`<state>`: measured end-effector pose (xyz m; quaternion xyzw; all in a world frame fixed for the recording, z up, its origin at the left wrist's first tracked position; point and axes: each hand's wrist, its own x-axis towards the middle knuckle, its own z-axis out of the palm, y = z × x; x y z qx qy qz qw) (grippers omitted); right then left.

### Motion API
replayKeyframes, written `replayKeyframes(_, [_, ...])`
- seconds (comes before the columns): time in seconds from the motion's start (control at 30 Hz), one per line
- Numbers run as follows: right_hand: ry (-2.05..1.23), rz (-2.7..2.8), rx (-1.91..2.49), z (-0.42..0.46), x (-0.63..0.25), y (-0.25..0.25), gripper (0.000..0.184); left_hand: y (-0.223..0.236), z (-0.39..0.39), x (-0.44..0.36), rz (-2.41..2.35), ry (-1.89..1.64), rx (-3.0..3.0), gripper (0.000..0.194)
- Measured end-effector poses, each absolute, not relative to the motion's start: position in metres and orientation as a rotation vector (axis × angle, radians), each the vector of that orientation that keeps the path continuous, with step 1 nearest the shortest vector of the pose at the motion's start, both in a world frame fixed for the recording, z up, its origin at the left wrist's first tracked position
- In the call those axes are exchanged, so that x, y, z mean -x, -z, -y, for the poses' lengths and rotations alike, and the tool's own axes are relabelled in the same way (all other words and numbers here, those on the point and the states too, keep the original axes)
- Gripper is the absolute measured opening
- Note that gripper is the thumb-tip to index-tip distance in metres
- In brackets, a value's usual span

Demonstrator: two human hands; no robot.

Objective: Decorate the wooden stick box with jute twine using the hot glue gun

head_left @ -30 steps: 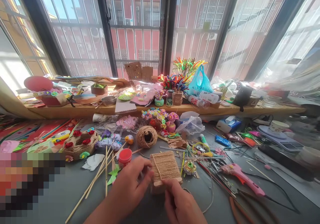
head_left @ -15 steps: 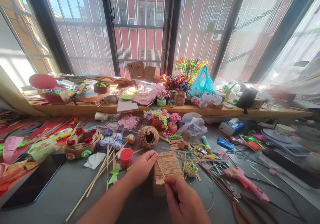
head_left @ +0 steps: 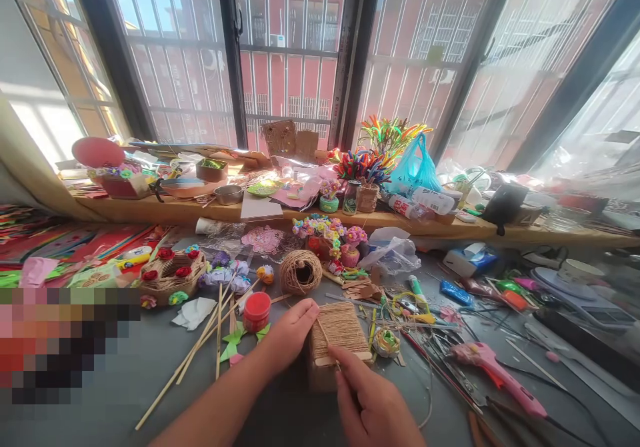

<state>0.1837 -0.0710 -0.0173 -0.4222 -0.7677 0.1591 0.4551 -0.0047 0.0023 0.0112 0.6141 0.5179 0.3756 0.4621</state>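
A small box (head_left: 344, 327) wound with rows of brown jute twine stands in front of me, with a flat wooden craft stick (head_left: 325, 362) along its near top edge. My left hand (head_left: 295, 327) is closed at the box's far left corner, thumb and fingers pressed together against it. From there a loose strand of twine (head_left: 323, 330) slants across the wrapped top toward my right hand (head_left: 373, 394). My right hand pinches the twine at the near edge, its index finger lying over the stick. A ball of twine (head_left: 301, 272) sits just behind the box.
To the left lie thin wooden sticks (head_left: 193, 350), a red-lidded jar (head_left: 257, 312) and a flower-trimmed basket (head_left: 173, 277). On the right are a pink glue gun (head_left: 500, 374), pliers and scattered scraps. A crowded ledge (head_left: 300, 217) runs below the window.
The view has shifted slightly, so everything sits a little further right. My right index finger has stretched forward onto the box's near edge. My left hand keeps its place at the corner.
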Motion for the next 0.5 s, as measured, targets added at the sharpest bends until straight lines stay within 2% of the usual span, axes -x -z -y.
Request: replayKeyframes(0.5, [-0.322, 1.891, 0.973, 0.073, -0.190, 0.037, 0.043, -0.010, -0.001, 0.004, -1.212, -0.924, -1.513, 0.038])
